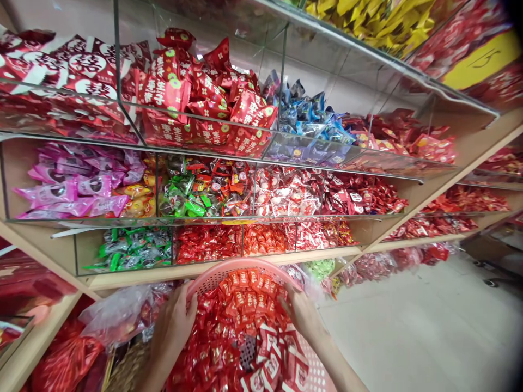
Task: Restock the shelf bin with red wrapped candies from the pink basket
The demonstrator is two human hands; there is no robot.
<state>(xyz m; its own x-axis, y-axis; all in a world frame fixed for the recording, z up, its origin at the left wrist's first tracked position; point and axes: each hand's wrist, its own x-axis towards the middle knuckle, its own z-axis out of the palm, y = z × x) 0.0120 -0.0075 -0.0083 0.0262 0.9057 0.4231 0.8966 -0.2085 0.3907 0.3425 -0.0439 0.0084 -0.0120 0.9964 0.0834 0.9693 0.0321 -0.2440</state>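
Fingers of the left hand and right hand clamped on the rim of a pink plastic basket, held just below a wooden shelf; red-wrapped candies heaped inside. Risk: uneven tilt could slide candies over the rim.

Right, folks, here's the L hand, bare, slim fingers, and the R hand, bare too, w/ the L forearm and R forearm both uncovered all the way to the bottom of the view.
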